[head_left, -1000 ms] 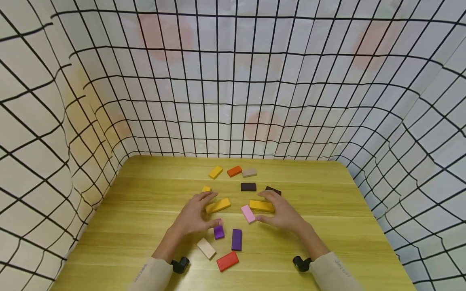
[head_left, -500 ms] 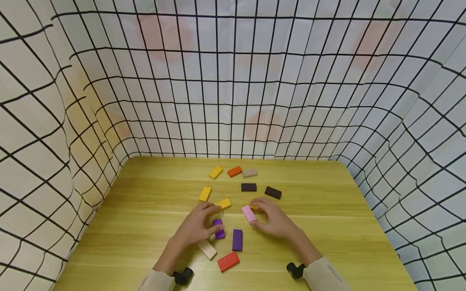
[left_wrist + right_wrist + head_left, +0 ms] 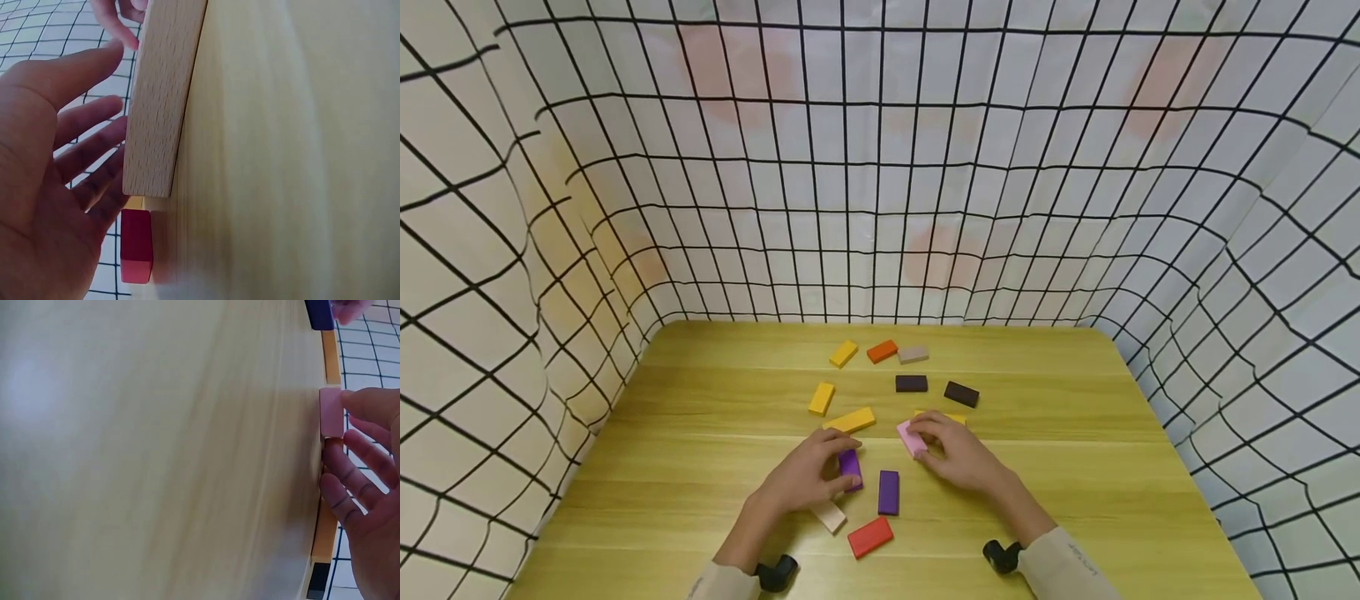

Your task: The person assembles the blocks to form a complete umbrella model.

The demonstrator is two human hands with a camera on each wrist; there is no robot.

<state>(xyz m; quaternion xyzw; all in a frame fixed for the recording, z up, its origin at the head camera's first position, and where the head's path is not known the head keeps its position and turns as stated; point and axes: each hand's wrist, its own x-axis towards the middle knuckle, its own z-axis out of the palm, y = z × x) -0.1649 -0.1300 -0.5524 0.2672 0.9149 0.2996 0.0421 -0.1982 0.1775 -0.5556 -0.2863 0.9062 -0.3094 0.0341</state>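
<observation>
A violet block (image 3: 850, 468) lies flat between the thumb and fingers of my left hand (image 3: 801, 473), which curve loosely around it from the left. In the left wrist view a pale wooden block (image 3: 164, 100) stands in front and hides the violet one, with the fingertips just above its edge. My right hand (image 3: 961, 454) has its thumb and fingertips on a pink block (image 3: 910, 440), pinching it from the right. The right wrist view shows the thumb at one corner of this pink block (image 3: 330, 412), with other fingers reaching down beside it.
A dark purple block (image 3: 888, 492) and a red block (image 3: 870, 537) lie nearer me. Beyond the hands are yellow blocks (image 3: 850, 419), black blocks (image 3: 962, 394), an orange block (image 3: 882, 352) and a beige block (image 3: 913, 355). Black wire mesh (image 3: 880, 212) surrounds the wooden table (image 3: 700, 392).
My right hand has moved left from the yellow block onto the pink one. My left hand has drawn back toward me, from the yellow block to around the violet one.
</observation>
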